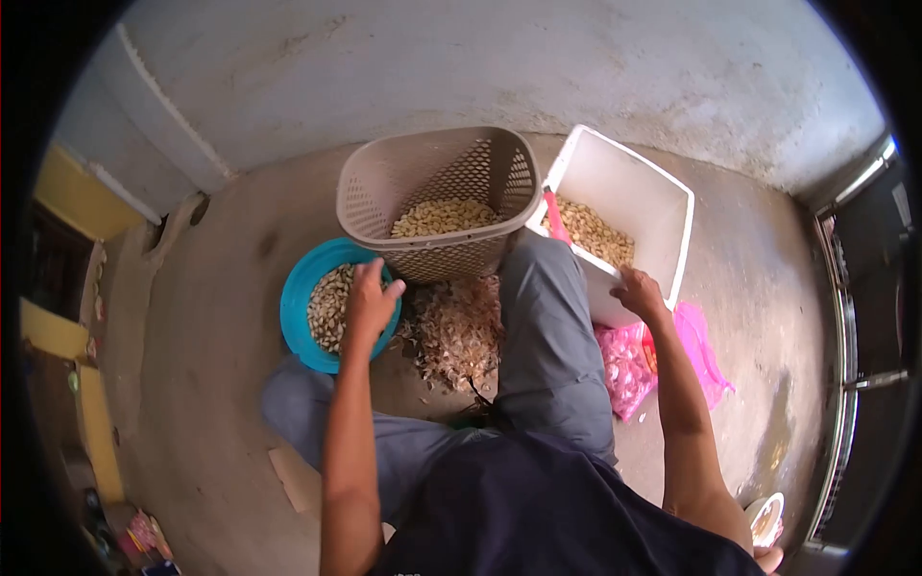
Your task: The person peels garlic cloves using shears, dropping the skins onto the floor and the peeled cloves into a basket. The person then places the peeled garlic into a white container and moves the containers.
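Observation:
My left hand (373, 300) is over the right side of a teal basin (296, 300), its fingers apart. Pale, clove-like pieces (329, 305) lie in the basin. At the near edge of a white box (663, 206), my right hand (638, 290) has its fingers bent round the rim. The box leans toward me, with tan pieces (597, 233) inside and a red strip (555, 215) at its left edge. A beige lattice basket (370, 197) between basin and box holds more pale pieces (444, 217).
Loose papery peelings (461, 336) lie on the floor below the basket, between my legs. A pink net bag (626, 370) sits beside my right knee. A small white bowl (764, 518) stands at the lower right. The wall (480, 67) rises behind the containers.

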The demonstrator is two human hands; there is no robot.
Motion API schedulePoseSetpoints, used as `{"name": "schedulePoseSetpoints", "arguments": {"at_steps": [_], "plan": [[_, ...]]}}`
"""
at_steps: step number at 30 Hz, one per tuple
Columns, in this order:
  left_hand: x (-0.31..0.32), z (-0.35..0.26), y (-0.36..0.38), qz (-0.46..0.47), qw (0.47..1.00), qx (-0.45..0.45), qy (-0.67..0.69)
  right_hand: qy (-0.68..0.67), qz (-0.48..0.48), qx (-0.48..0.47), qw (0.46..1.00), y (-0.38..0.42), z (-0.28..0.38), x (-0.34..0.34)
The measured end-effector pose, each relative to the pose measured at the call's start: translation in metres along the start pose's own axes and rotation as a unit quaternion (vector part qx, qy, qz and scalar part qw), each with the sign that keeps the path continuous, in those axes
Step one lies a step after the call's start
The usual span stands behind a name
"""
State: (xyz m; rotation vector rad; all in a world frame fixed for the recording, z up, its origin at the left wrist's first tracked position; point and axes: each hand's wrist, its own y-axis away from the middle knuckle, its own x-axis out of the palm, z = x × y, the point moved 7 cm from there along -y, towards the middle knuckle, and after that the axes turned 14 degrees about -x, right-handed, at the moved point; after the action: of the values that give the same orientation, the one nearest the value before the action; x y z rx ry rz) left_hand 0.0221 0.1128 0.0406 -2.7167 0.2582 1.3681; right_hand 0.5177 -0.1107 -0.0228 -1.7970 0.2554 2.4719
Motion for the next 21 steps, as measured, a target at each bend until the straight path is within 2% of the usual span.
{"name": "schedulePoseSetpoints", "arguments": {"at_steps": [1,2,4,6,7,8,9,10,11,12,13,14,15,17,18,19,20,21], "plan": [[-0.004,0.025,-0.025,0.017,0.996,-0.078,0.039,-0.03,0.008,-0.017,0.999,-0.003,0.003,-0.004],[-0.01,0.05,-0.046,-0.018,0.995,-0.076,0.06,-0.016,-0.084,-0.061,0.994,-0.008,0.01,-0.021],[-0.017,0.094,-0.07,-0.025,0.996,-0.082,0.005,0.005,-0.257,-0.152,0.954,-0.016,0.025,-0.047],[-0.012,0.137,-0.074,0.018,0.992,-0.127,-0.004,-0.219,-0.231,-0.045,0.947,-0.036,0.082,-0.096],[-0.008,0.158,-0.074,0.043,0.989,-0.144,-0.009,-0.247,-0.234,-0.084,0.937,-0.048,0.118,-0.112],[0.002,0.187,-0.072,0.08,0.976,-0.2,-0.034,-0.279,-0.219,-0.117,0.928,-0.066,0.146,-0.113],[0.017,0.215,-0.066,0.119,0.959,-0.249,-0.058,-0.315,-0.172,-0.135,0.924,-0.083,0.182,-0.113],[0.032,0.232,-0.057,0.16,0.939,-0.294,-0.08,-0.272,-0.126,-0.198,0.933,-0.098,0.222,-0.111],[0.042,0.231,-0.042,0.201,0.922,-0.301,-0.139,-0.228,-0.042,-0.245,0.942,-0.119,0.249,-0.093],[0.051,0.229,-0.025,0.239,0.901,-0.305,-0.195,-0.175,-0.031,-0.349,0.92,-0.139,0.27,-0.069],[0.06,0.226,-0.011,0.229,0.911,-0.241,-0.244,-0.062,-0.048,-0.387,0.919,-0.149,0.29,-0.048],[0.066,0.224,-0.001,0.216,0.915,-0.176,-0.292,-0.022,-0.025,-0.376,0.926,-0.155,0.308,-0.043],[0.071,0.226,-0.001,0.216,0.915,-0.172,-0.295,0.016,-0.002,-0.361,0.932,-0.157,0.315,-0.043],[0.091,0.222,-0.003,0.227,0.913,-0.158,-0.298,-0.109,-0.047,-0.344,0.931,-0.153,0.297,-0.06],[0.096,0.212,-0.011,0.188,0.939,-0.148,-0.247,-0.168,-0.07,-0.332,0.926,-0.147,0.283,-0.069],[0.099,0.203,-0.019,0.147,0.96,-0.138,-0.192,-0.172,-0.173,-0.298,0.923,-0.126,0.26,-0.09],[0.098,0.191,-0.027,0.104,0.977,-0.129,-0.136,-0.177,-0.23,-0.204,0.935,-0.101,0.232,-0.108],[0.092,0.148,-0.032,0.195,0.947,-0.136,-0.216,-0.124,-0.299,-0.169,0.931,-0.083,0.186,-0.105]]}}
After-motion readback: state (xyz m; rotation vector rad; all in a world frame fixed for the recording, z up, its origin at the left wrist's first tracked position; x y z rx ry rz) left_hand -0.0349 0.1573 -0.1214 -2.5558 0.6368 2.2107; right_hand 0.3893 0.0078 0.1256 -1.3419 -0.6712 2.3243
